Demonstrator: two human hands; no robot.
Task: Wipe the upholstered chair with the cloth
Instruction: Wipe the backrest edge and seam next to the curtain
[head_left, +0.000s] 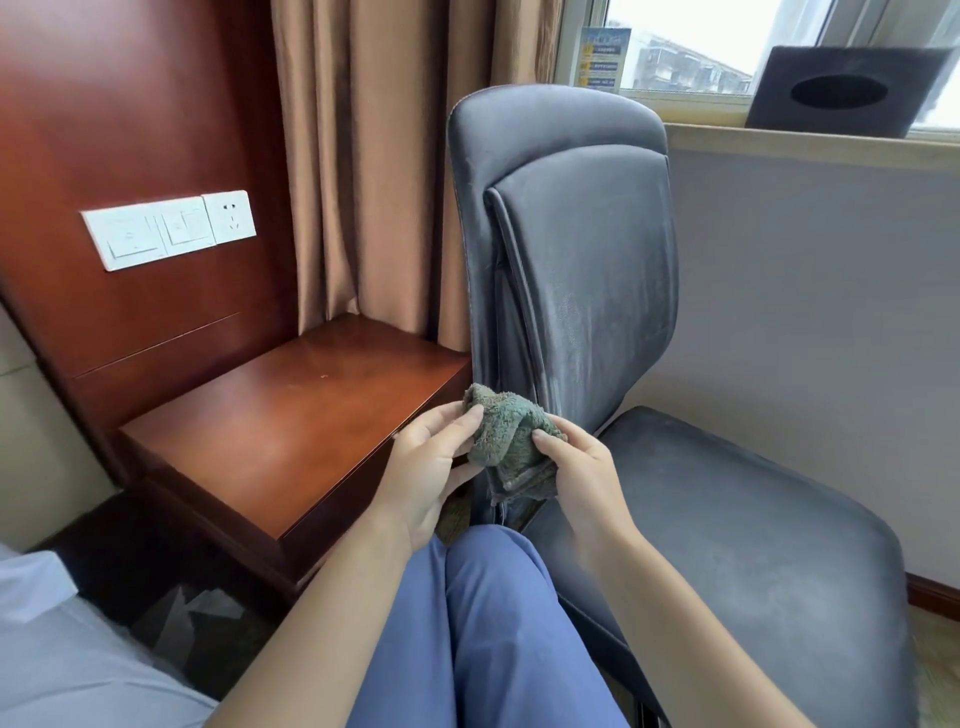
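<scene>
Cloth: a crumpled grey-green terry cloth (511, 441) is held up between both hands, in front of the lower left edge of the chair's backrest; whether it touches the upholstery there cannot be told.
Left hand: the left hand (434, 462) grips the cloth's left side, thumb on top of the bunched fabric, fingers curled underneath.
Right hand: the right hand (576, 465) pinches the cloth's right side, thumb pressed into the fabric, the other fingers folded behind it.
Chair: a grey upholstered chair (576, 249) stands right of centre, its tall backrest upright with a padded panel on the front, its wide seat (727, 525) spreading toward the lower right; the fabric shows pale streaks.
Surface: a red-brown wooden surface (296, 415) stands just left of the chair, close against the backrest's edge.
Wall panel: a matching wood panel behind it carries a white switch and socket plate (169, 228).
Curtain: a brown curtain (363, 166) hangs behind the surface and the chair.
Window sill: a dark tissue box (844, 91) with an oval opening stands on the sill at the upper right.
Person: blue trouser legs (488, 634) show at the bottom, between the forearms.
</scene>
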